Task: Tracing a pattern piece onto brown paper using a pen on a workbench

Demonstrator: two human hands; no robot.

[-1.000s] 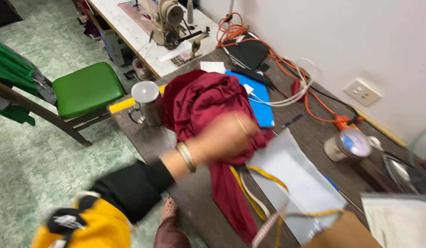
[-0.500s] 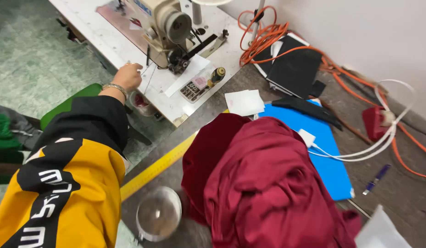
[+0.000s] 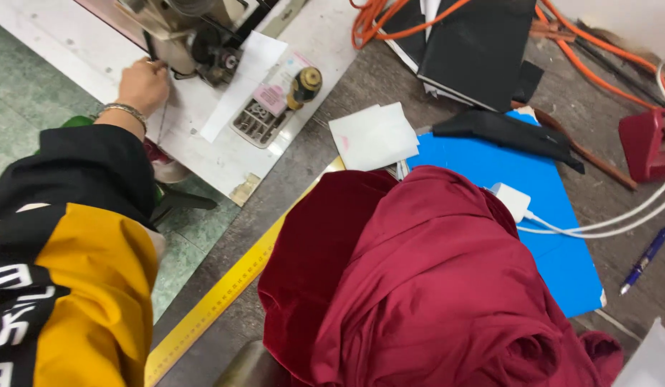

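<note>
My left hand, with a metal bracelet at the wrist and a black and yellow sleeve behind it, reaches to the base of a sewing machine on a white table. Its fingers are curled against the machine, and a thin thread hangs down from them. Whether they grip anything I cannot tell. A heap of dark red cloth lies on the grey worktop, well to the right of the hand. My right hand is out of view.
A yellow ruler runs along the worktop's edge. Under the cloth lies a blue sheet, with a white charger, white paper, a black folder, orange cable and a blue pen about it.
My view has moved in closer and lower. My left hand has shifted from the table's edge up to the sewing machine's base. The red cloth lies as before.
</note>
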